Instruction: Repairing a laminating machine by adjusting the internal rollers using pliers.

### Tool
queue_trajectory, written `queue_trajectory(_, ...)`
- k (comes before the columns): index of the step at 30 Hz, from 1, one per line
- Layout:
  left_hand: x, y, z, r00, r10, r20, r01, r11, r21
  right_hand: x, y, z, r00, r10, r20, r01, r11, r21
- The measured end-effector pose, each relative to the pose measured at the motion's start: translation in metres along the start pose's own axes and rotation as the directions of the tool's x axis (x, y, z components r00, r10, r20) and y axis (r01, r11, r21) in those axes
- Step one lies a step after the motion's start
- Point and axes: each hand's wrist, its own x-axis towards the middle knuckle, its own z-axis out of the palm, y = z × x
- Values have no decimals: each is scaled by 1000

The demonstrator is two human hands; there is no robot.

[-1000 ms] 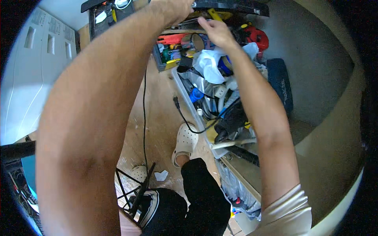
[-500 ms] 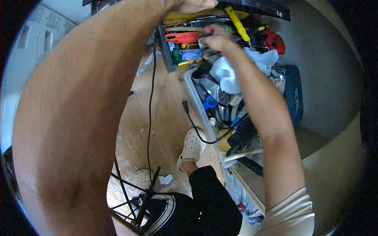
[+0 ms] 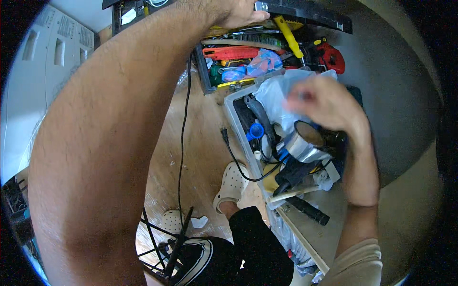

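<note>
At the top, my left hand [image 3: 238, 12] is closed on the edge of a long black lid or tray [image 3: 305, 14], beside a small metal latch. Below it lies an open toolbox [image 3: 204, 71] holding a red long-handled tool [image 3: 231, 52], a wire brush [image 3: 257, 39] and a blue-and-pink bundle [image 3: 262, 62]. My right hand [image 3: 329, 102] is over a clear plastic bin [image 3: 232, 107], its fingers smeared by motion; whether they hold anything is unclear. Just under that hand, a silver tape roll [image 3: 305, 150] rests tilted on the bin's contents, next to a whitish plastic bag [image 3: 276, 102].
A tool with a yellow handle [image 3: 288, 35] leans across the toolbox's right side, near a red-and-black tool [image 3: 331, 58]. A black cord [image 3: 183, 128] and a plug [image 3: 224, 135] trail over the wooden floor. A thin-legged black stand [image 3: 174, 243] is by my feet.
My right hand has moved from the toolbox toward me and right, over the bin. The silver tape roll now sits farther right on the bin's contents. The blue-and-pink bundle is more exposed.
</note>
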Motion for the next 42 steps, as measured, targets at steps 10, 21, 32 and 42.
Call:
queue_trajectory(10,5,2,4,996,2,89,-6,999,45,212,35,103,783,612,112,-585,785,-204)
queue_trajectory(21,16,-3,7,994,103,-33,-101,994,35,65,127,-30,875,343,-342,-256,926,276)
queue_trajectory(32,-9,1,-3,972,114,-205,-67,973,223,-4,40,-39,912,305,275,-356,921,157)
queue_trajectory(42,12,7,-2,955,183,-233,-120,958,262,252,236,155,925,379,31,-353,886,-301)
